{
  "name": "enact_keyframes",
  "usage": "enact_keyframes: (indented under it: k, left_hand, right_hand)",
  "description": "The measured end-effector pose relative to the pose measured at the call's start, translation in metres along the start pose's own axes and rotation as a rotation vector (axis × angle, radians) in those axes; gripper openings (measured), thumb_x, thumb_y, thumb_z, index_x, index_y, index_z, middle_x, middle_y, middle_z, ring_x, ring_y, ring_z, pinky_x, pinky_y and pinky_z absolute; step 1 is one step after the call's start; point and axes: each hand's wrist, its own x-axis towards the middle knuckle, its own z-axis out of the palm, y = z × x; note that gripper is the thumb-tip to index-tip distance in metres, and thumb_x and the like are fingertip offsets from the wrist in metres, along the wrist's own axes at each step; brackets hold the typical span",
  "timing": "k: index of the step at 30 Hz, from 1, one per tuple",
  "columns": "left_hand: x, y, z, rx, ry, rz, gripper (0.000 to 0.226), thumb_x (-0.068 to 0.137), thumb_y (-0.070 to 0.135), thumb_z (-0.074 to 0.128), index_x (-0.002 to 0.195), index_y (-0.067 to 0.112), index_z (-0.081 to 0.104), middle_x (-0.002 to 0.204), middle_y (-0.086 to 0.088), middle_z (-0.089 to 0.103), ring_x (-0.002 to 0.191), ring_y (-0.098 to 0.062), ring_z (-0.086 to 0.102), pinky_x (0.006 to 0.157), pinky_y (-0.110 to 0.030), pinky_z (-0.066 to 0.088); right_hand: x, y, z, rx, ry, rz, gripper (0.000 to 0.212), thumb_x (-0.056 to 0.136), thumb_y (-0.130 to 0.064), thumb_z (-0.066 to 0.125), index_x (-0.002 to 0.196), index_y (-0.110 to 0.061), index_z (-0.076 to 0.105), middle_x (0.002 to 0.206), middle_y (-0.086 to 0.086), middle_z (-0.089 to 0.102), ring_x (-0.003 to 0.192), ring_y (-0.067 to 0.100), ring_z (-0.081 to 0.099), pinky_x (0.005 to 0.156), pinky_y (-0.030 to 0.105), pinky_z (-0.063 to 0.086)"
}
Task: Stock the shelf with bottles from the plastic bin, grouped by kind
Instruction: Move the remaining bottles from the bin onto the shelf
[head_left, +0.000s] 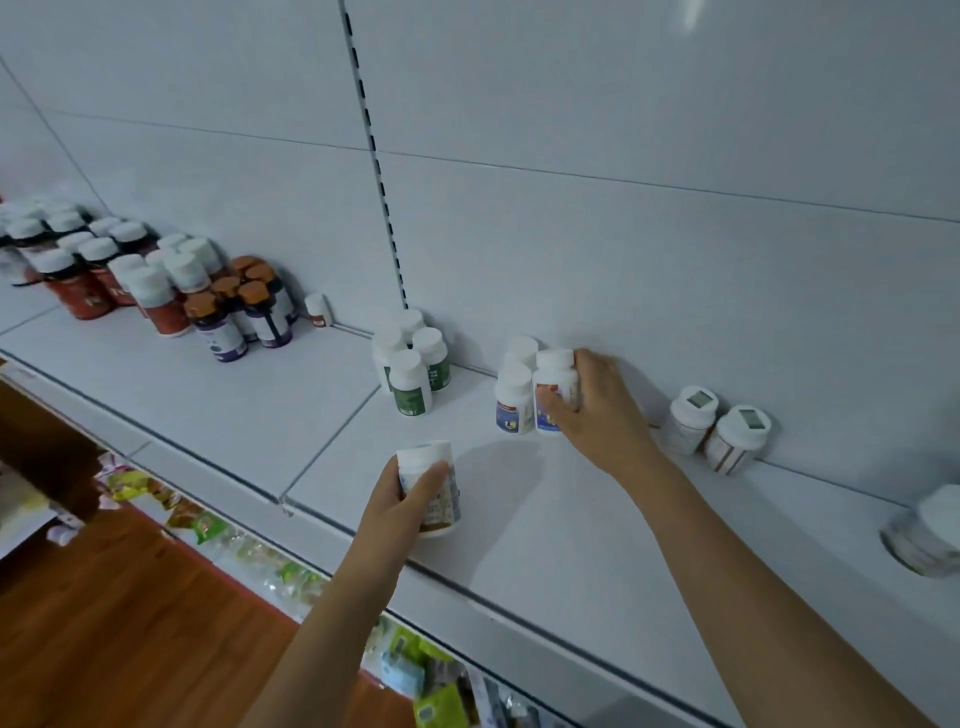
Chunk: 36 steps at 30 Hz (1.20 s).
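My right hand (597, 410) grips a white bottle with a blue label (555, 387), standing on the white shelf (545, 519) against two like bottles (514, 395) near the back wall. My left hand (400, 499) holds another white-capped bottle (434, 486) upright, nearer the shelf's front edge. A group of green-label bottles (413, 364) stands to the left. The plastic bin is not in view.
Further left stand orange-capped purple-label bottles (244, 306), a small lone bottle (318, 309) and many red-label bottles (104, 270). Two wide white jars (714, 428) sit right of my right hand, another jar (927, 530) at the far right. Packets (249, 551) fill the lower shelf.
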Motion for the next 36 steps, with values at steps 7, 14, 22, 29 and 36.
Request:
enact_keyframes:
  k: [7,14,22,29,36]
  left_hand:
    - [0.028,0.011,-0.014,0.106,-0.141,0.108,0.013,0.095,0.033,0.061,0.104,0.038,0.055,0.106,0.009,0.066,0.099,-0.008,0.063,0.072,-0.017,0.047]
    - [0.044,-0.002,-0.029,0.263,-0.291,0.271,0.034,0.090,0.039,0.066,0.121,0.036,0.052,0.108,0.018,0.065,0.100,0.001,0.061,0.079,-0.014,0.047]
    - [0.058,-0.020,-0.039,0.576,-0.416,0.538,0.058,0.083,0.063,0.060,0.130,0.031,0.048,0.118,0.019,0.060,0.107,-0.006,0.056,0.089,-0.023,0.046]
    - [0.068,-0.033,-0.059,0.910,-0.493,0.789,0.064,0.083,0.059,0.053,0.135,0.020,0.051,0.132,0.006,0.051,0.119,-0.015,0.045,0.098,-0.029,0.038]
    - [0.061,-0.037,-0.050,1.045,-0.478,0.903,0.064,0.089,0.063,0.042,0.137,0.022,0.051,0.140,0.003,0.045,0.129,-0.018,0.039,0.105,-0.035,0.035]
  right_hand:
    - [-0.030,-0.015,0.029,-0.225,0.162,0.003,0.065,0.083,-0.056,0.053,0.127,-0.007,0.050,0.141,0.011,0.046,0.129,0.027,0.037,0.108,0.038,0.036]
    - [-0.059,-0.019,0.060,0.024,0.107,0.304,0.109,0.081,-0.031,0.078,0.157,-0.018,0.001,0.161,0.004,0.023,0.143,0.020,0.030,0.110,0.026,0.033]
    - [-0.106,-0.063,0.068,0.143,0.291,0.385,0.056,0.092,-0.032,0.065,0.142,-0.018,0.044,0.136,-0.006,0.046,0.123,0.013,0.050,0.105,0.040,0.045]
    - [-0.108,-0.103,0.100,0.266,0.001,0.316,0.055,0.078,-0.043,0.076,0.127,-0.037,0.050,0.125,-0.022,0.058,0.114,-0.004,0.054,0.096,0.020,0.048]
    - [-0.130,-0.089,0.050,0.253,0.233,0.441,0.052,0.075,-0.040,0.082,0.120,-0.033,0.057,0.113,-0.021,0.064,0.100,-0.002,0.060,0.082,0.014,0.050]
